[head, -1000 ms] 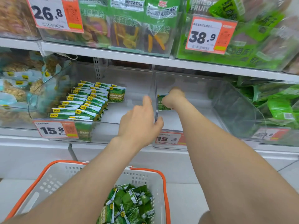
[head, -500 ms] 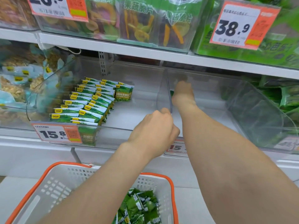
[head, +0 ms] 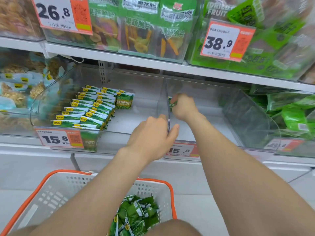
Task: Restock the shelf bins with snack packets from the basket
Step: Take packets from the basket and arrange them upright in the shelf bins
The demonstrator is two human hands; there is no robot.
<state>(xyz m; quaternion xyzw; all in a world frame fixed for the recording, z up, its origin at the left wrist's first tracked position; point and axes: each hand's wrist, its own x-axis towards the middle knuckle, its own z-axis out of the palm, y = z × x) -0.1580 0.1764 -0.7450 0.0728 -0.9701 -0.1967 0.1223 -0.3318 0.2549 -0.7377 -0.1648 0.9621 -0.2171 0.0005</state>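
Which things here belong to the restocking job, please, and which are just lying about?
Job: basket; loose green packets in it; stacked packets in the clear bin; packet pinched by the right hand; bin wall gripped by the left hand.
Lying about: crisp bags above; 26.8 price tag; 38.9 price tag; pale snack bags far left.

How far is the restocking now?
Done: rows of packets fill part of the left bin. In hand: the right hand holds one packet inside the next bin; the left hand grips its side wall. Left: the basket holds many loose packets.
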